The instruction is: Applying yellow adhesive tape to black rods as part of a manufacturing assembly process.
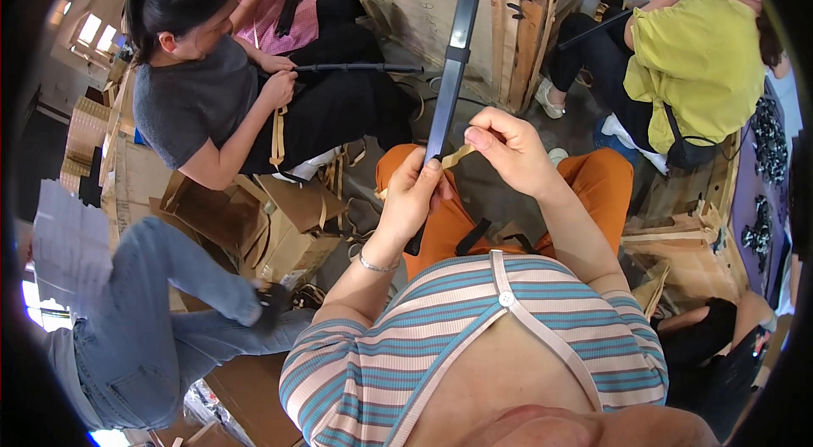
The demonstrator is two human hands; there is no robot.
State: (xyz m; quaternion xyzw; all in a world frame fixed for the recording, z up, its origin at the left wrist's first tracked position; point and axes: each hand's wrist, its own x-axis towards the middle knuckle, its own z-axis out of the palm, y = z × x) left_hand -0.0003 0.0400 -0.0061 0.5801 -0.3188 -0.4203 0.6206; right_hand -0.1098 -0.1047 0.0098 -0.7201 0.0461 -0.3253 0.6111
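My left hand (415, 193) grips a long dark blue-grey bar (456, 49) that rises upright from my lap toward the top of the view. My right hand (506, 146) pinches a narrow tan paper strip (457, 156) right beside the bar, just above my left fingers. Both hands sit over my orange trousers (605, 180). A thin bracelet circles my left wrist. The bar's lower end is hidden behind my left hand.
A person in a grey top (190, 104) sits at the left holding a thin black rod (356, 68). A person in yellow (694, 66) sits at the right. A wooden crate (508, 15) stands ahead. Brown cardboard boxes (288, 227) lie at the left, by a jeans-clad leg (161, 295).
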